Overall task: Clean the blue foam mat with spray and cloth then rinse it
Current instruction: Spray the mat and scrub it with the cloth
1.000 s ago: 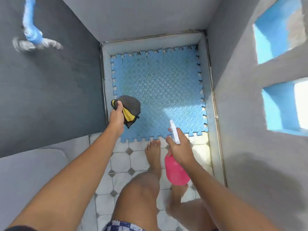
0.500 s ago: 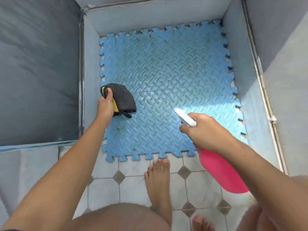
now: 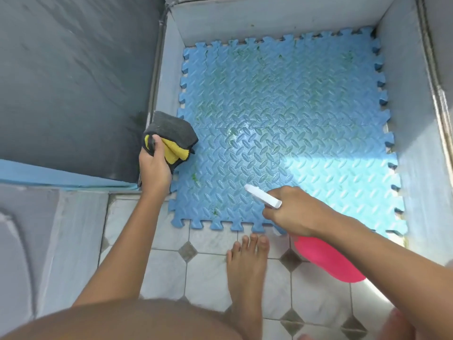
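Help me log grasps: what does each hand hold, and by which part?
The left grip holds the cloth by its bunched near end; the right grip holds the bottle at its neck, behind the white nozzle.

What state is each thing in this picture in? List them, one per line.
Mat, lying flat, speckled with green stains.
Cloth, bunched up, held at the mat's left edge.
Spray bottle, tilted, nozzle pointing over the mat.
Left-hand grip, curled round the cloth.
Right-hand grip, curled round the bottle's neck.
Foot, bare, on the tiled floor beside the mat.
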`<action>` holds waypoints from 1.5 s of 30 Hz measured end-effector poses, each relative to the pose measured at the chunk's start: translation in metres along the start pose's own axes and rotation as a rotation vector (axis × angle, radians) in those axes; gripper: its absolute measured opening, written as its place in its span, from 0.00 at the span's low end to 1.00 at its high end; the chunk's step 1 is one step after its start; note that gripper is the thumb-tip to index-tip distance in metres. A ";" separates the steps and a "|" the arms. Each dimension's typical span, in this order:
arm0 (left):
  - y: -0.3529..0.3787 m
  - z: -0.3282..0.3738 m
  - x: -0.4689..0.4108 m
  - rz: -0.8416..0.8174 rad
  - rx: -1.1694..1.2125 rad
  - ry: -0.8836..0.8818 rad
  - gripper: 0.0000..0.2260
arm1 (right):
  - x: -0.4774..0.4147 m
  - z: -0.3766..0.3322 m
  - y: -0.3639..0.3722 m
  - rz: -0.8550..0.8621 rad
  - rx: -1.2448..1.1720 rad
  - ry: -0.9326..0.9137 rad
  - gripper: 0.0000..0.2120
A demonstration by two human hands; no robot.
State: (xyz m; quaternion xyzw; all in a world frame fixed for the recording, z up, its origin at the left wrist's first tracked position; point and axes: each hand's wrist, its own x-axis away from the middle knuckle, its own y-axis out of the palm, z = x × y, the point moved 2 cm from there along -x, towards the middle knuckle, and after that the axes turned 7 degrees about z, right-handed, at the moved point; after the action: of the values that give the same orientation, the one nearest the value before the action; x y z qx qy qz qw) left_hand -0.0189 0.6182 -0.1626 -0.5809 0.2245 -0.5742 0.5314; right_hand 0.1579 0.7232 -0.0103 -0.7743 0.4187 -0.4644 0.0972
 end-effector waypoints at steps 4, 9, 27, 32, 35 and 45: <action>0.012 0.002 -0.007 0.025 0.467 -0.200 0.12 | -0.005 0.003 -0.006 -0.046 0.002 0.023 0.05; 0.011 -0.006 -0.005 0.016 0.234 0.012 0.13 | 0.001 0.000 -0.002 -0.162 0.099 -0.006 0.04; -0.072 -0.096 -0.065 0.218 -0.106 0.323 0.34 | 0.002 0.009 0.006 -0.215 0.110 -0.011 0.08; -0.042 -0.039 -0.038 0.030 -0.227 0.855 0.31 | -0.001 0.011 0.009 -0.235 0.122 -0.012 0.05; -0.036 0.004 -0.044 0.003 -0.273 1.037 0.32 | -0.005 0.013 0.001 -0.155 0.048 -0.018 0.04; -0.070 -0.126 -0.049 0.181 -0.176 0.658 0.24 | -0.010 0.021 -0.010 -0.151 0.034 0.057 0.06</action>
State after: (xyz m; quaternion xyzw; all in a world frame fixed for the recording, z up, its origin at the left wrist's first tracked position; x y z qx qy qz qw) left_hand -0.1689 0.6391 -0.1502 -0.3860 0.4832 -0.6596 0.4271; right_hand 0.1777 0.7314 -0.0226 -0.7886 0.3538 -0.4991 0.0629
